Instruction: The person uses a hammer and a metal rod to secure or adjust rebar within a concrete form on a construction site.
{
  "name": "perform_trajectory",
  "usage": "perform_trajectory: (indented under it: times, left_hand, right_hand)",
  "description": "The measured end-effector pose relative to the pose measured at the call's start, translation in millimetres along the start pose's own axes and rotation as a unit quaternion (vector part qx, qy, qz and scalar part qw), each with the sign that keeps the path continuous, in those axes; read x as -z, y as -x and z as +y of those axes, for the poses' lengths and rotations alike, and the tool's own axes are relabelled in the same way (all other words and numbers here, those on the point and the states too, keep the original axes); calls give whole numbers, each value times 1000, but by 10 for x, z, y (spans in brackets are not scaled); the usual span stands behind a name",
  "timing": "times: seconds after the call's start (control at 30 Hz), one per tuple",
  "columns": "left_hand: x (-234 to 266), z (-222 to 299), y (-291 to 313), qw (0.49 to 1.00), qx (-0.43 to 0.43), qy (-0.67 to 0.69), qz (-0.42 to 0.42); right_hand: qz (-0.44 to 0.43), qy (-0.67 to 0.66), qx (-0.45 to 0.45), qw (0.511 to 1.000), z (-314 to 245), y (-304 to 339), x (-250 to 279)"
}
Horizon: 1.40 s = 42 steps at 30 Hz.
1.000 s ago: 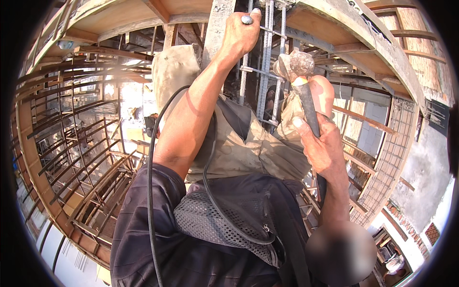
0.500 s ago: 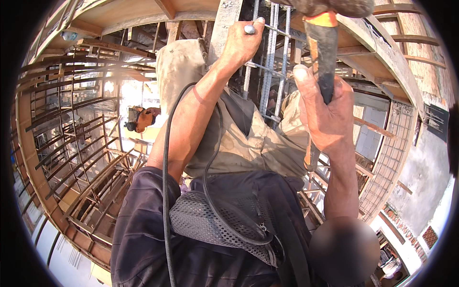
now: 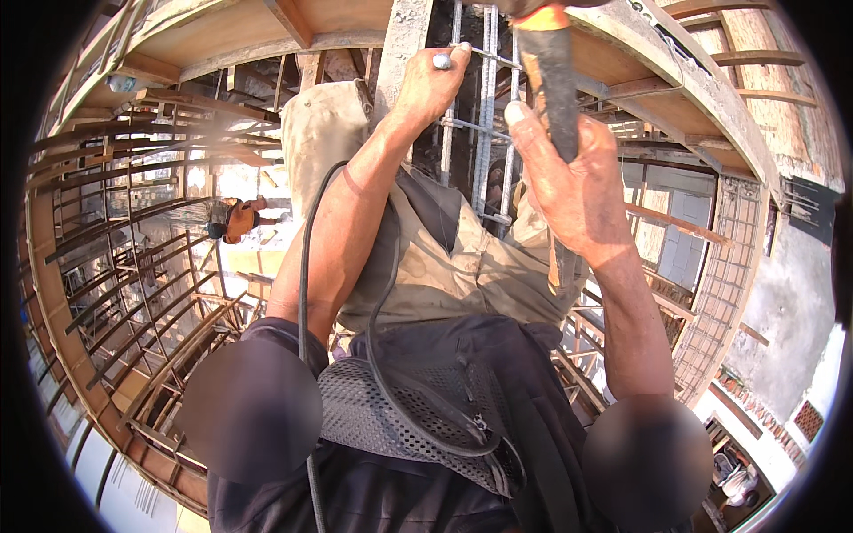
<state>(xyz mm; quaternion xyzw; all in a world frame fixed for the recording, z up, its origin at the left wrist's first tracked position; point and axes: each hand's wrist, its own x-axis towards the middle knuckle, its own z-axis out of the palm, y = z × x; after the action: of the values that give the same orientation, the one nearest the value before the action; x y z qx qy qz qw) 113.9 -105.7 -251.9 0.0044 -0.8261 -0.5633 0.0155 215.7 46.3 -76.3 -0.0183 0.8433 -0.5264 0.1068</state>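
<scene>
The hammer [image 3: 553, 93] is in your right hand [image 3: 573, 191], at the upper right of centre, with its head cut off by the top edge of the frame. Around it, the largest thing is the timber formwork [image 3: 235, 40], curving across the upper left and, by the fisheye, down the left side. Next in size comes the grey plank [image 3: 406, 44] at top centre, with the upright steel bars [image 3: 485, 98] just to its right, tied across by thinner rods. A black cable [image 3: 305, 266] hangs down left of centre, and a grey mesh bag [image 3: 355, 400] rests against your dark shirt in the lower middle.

As for the hammer, expect it to be top-heavy (the head shows only as a dark edge, so its weight is my guess). The handle looks stiff and little at risk of breaking; its dark surface should grip fairly well, though sweat could make it slick. Your right fingers are wrapped round it partway down, thumb lying up along its side, and the butt pokes out below your palm. Holding nearer that butt should give more swing, nearer the orange collar [image 3: 542, 18] more control.

Your left hand [image 3: 429, 89], at upper centre, is the smaller fist in view, curled tight round a metal piece [image 3: 442, 61]. Only its rounded end shows; I cannot tell its length.
</scene>
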Motion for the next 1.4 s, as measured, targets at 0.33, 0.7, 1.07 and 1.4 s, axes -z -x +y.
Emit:
perform_trajectory:
  times: [0.33,0.7,1.07,1.4]
  left_hand:
    - [-78,-299,88,999,11,38,-14]
    - [-44,-149,521,993,-8,41,-107]
    - [146,-209,1094,935,-113,-31,-334]
    - [142,-121,23,997,5,-58,-60]
  right_hand:
    - [-8,-46,-10,999,-491,185,87]
    - [-152,92,-148,973,465,232,-55]
    - [-32,-3,-187,982,240,888,310]
    - [-28,91,-169,981,250,838,406]
